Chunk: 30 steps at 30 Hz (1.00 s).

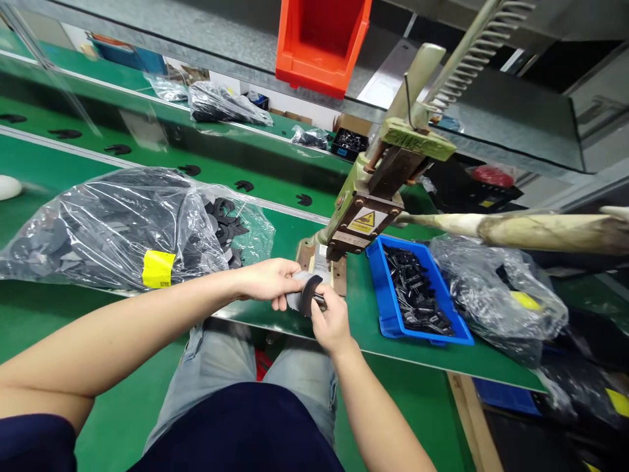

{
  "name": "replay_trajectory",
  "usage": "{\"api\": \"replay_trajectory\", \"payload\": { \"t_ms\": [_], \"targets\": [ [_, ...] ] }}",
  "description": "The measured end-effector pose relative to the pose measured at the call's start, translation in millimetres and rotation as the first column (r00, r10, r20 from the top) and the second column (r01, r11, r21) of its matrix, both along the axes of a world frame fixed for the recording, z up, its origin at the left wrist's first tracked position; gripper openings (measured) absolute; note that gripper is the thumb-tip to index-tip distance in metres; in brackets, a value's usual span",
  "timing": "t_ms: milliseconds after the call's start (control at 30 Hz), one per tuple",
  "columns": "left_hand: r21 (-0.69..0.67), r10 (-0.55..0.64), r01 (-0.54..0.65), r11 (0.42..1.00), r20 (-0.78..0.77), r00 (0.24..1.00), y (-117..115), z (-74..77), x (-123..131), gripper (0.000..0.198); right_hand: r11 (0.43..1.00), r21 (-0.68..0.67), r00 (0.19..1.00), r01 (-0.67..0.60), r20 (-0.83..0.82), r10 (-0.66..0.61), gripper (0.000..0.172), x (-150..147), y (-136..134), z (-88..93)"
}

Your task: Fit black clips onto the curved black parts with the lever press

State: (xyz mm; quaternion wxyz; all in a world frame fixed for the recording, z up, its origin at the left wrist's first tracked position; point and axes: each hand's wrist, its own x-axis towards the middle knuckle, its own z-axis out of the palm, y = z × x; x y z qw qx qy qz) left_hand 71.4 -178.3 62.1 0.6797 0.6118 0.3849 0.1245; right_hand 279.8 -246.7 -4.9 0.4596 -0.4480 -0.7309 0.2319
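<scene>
My left hand [268,280] and my right hand [330,319] meet just in front of the base of a green hand press [366,196]. Together they hold a flat black plastic part [303,296] with a curved shape. The right thumb and fingers pinch its right edge, where a small dark piece sits. The left fingers grip its left side. Both hands hover at the near edge of the green table [363,314].
A big clear bag of black parts [113,229] with a yellow label lies at left. A blue tray of small black pieces [415,292] stands right of the press, with another bag [496,295] beside it. The press lever [531,231] reaches right. An orange bin [322,42] hangs above.
</scene>
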Motion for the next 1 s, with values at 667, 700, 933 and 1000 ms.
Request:
{"api": "replay_trajectory", "payload": {
  "t_ms": [667, 700, 933, 1000],
  "targets": [
    [0.395, 0.172, -0.155, 0.905, -0.006, 0.985, -21.7, -17.4, 20.4, 0.049, 0.976, 0.213, 0.977, -0.037, 0.211, -0.009, 0.014, 20.4, -6.1, -1.9],
    [0.374, 0.192, -0.189, 0.908, 0.031, 0.981, -21.5, -18.2, 20.3, 0.048, 0.977, 0.209, 0.981, -0.031, 0.196, -0.011, 0.015, 21.1, -6.9, -0.8],
    [-0.047, 0.185, -0.18, 0.983, 0.189, 0.964, -26.8, -27.0, 23.2, 0.051, 0.995, 0.08, 0.994, -0.054, 0.097, 0.046, 0.016, 29.5, -15.7, 7.8],
    [-0.041, 0.157, -0.152, 0.988, 0.19, 0.969, -29.3, -28.6, 25.2, 0.049, 1.0, 0.009, 0.999, -0.023, 0.031, 0.023, 0.018, 29.5, -20.1, 8.5]
  ]
}}
